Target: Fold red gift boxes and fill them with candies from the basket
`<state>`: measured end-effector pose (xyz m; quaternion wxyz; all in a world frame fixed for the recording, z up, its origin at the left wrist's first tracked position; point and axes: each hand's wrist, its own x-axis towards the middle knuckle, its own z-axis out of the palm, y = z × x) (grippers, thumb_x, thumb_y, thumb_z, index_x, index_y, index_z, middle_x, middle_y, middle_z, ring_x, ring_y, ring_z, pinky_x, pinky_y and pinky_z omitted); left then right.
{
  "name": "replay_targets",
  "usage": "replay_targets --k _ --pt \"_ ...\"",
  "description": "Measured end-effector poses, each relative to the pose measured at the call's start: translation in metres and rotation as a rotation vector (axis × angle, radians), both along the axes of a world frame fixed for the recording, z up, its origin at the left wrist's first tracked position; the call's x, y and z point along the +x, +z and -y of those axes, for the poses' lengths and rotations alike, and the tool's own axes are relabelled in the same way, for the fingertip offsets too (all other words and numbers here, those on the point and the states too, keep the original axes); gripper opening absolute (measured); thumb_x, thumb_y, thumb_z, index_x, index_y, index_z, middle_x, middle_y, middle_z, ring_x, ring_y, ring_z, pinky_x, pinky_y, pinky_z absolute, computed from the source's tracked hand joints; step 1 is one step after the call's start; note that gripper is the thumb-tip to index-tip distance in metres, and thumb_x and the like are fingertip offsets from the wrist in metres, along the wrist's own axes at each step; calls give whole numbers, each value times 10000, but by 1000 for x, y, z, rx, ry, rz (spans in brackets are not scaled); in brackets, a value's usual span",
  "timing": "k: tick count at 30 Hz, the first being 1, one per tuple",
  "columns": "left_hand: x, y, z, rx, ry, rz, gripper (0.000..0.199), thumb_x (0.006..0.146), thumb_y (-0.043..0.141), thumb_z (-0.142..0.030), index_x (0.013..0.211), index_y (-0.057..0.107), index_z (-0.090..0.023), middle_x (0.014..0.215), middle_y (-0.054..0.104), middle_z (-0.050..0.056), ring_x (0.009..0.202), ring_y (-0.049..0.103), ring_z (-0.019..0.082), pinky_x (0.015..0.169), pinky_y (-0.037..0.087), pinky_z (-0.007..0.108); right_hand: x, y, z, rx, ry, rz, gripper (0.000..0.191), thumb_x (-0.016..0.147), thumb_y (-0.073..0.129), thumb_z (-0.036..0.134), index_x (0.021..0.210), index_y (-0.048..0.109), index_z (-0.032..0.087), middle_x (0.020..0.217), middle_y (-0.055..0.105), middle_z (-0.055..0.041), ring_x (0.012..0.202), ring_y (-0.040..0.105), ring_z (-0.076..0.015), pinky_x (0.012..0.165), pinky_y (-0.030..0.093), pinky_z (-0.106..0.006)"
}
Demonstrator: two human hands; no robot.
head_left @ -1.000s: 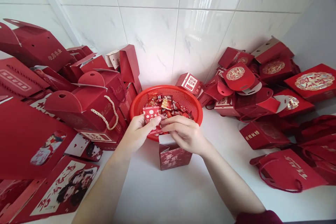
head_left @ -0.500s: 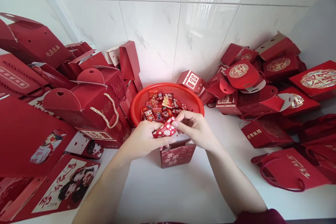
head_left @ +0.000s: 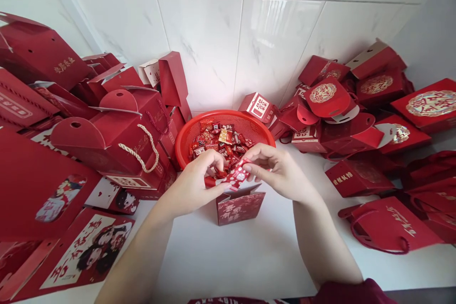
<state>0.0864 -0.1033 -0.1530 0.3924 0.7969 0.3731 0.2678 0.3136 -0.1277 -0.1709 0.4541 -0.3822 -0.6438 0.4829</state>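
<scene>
On the left of the frame red gift boxes lie in a heap. My left hand has let go of the candy packet; its fingers curl loosely beside it. My right hand now pinches the packet, lower than before, right over the small open box below the red basket. So it is nearly in. White table, white tiled wall, more boxes at right

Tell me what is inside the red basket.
The red basket holds a heap of small wrapped candies, mostly red. The left hand and right hand cover its near edge, hiding whatever lies there.
</scene>
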Motion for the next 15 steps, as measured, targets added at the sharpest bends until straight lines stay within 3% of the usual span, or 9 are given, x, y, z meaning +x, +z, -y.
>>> replay_targets --k 3,6,10,15 --pt "2 -1 -1 151 -114 -99 34 885 619 -209 890 587 -199 1067 627 31 999 605 181 918 480 315 15 4 4 108 -102 125 155 927 653 344 953 618 195 869 656 -29 696 652 -137 619 570 -266" --pt "2 -3 -4 226 -218 -226 141 926 562 -191 866 686 -218 1180 597 34 1100 586 195 996 445 329 27 10 9 194 -144 316 116 941 631 319 944 631 203 856 673 -28 724 653 -153 631 548 -271" --pt "3 -8 -6 244 -257 -353 118 883 676 -286 979 745 -287 1232 601 22 1137 581 230 997 445 356 32 19 17 282 -149 520 66 951 607 270 942 651 221 896 711 -24 755 659 -154 602 503 -253" --pt "3 -6 -3 185 -271 -402 365 751 806 -368 1098 700 -322 1217 618 3 1096 601 243 936 467 344 28 23 22 335 -122 543 90 961 602 294 942 663 230 894 729 -26 753 672 -160 606 511 -260"
